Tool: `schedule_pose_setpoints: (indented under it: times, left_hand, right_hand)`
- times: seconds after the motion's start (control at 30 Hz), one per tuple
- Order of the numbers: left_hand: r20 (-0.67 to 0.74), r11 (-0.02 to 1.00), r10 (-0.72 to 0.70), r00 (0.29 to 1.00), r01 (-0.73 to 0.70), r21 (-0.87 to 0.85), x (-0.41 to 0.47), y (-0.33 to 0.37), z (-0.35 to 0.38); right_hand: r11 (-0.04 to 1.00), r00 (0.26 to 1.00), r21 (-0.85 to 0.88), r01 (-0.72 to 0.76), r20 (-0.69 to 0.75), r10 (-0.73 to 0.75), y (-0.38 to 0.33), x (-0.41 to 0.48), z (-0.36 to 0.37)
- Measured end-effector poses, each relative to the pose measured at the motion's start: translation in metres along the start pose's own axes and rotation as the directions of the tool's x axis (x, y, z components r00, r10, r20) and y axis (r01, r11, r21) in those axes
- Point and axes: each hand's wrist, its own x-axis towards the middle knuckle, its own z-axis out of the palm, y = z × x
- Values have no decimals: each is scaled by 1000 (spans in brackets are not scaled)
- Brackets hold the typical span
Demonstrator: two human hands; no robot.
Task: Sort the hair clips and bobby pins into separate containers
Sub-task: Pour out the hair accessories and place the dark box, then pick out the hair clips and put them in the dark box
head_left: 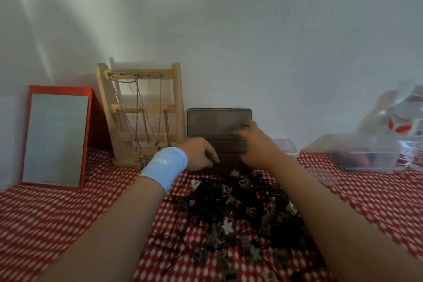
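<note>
A mixed pile of thin black bobby pins (203,210) and small hair clips (227,226), some flower-shaped, lies on the red-and-white cloth in front of me. Behind the pile stands a dark brown box (215,123) with its lid raised against the wall. My left hand (199,154), with a light blue wristband, curls its fingers over the box's front left edge. My right hand (254,144) reaches over the box's right side, its fingers stretched out and touching near the lid's hinge. The box's inside is hidden by both hands.
A wooden jewellery stand (142,110) with chains and a red-framed mirror (56,137) lean on the wall at left. A small clear tub (288,147) sits right of the box. Farther right are a larger clear container (370,155) and a plastic bottle (409,126).
</note>
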Motion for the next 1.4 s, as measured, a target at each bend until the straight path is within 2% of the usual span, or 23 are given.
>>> schedule_pose_setpoints:
  times: [0.03, 0.17, 0.33, 0.53, 0.67, 0.77, 0.87, 0.97, 1.07, 1.13, 1.27, 1.4]
  left_hand:
    - [-24, 1000, -1, 1000, 2, 23, 0, 0, -1]
    - [-265, 974, -7, 964, 67, 218, 11, 3, 11]
    - [-159, 990, -38, 987, 59, 129, 23, -4, 37]
    - [-176, 999, -15, 984, 21, 32, 24, -8, 34]
    - [-316, 999, 42, 948, -36, 26, 18, -6, 27]
    - [-329, 995, 94, 940, -75, 68, 10, 4, 12]
    - [-330, 989, 148, 932, -137, 55, 0, 20, 2]
    - [-201, 990, 144, 969, -142, 25, -7, 37, 2]
    - [-5, 991, 129, 992, -129, 41, -6, 43, 10]
    - [73, 991, 113, 991, -117, 58, -6, 40, 13]
    - [144, 991, 112, 983, -120, 53, -8, 35, 18]
    - [105, 988, 148, 983, -151, 20, -11, 33, 19]
  right_hand:
    - [1000, 1000, -8, 0, 28, 0, -1, -1, -2]
    - [1000, 996, -12, 8, 94, -7, -4, -3, -5]
    - [1000, 990, -25, 3, 144, 0, -1, -3, -7]
    - [999, 985, -49, 8, 171, 0, 2, -3, -10]
    - [999, 997, -3, 48, 54, -47, 0, -3, -14]
    - [996, 996, 8, 93, -9, -93, -8, -5, -29]
    - [992, 980, 69, 109, 161, -119, -23, -13, -47]
    - [997, 900, 34, 69, 429, -77, -32, -20, -56]
    - [991, 824, -118, 58, 566, 19, -37, -25, -54]
    - [984, 806, -168, 64, 590, 48, -40, -27, -47]
    - [978, 835, -190, 87, 549, 32, -38, -23, -36]
    - [998, 839, -46, 42, 544, -10, -34, -25, -55]
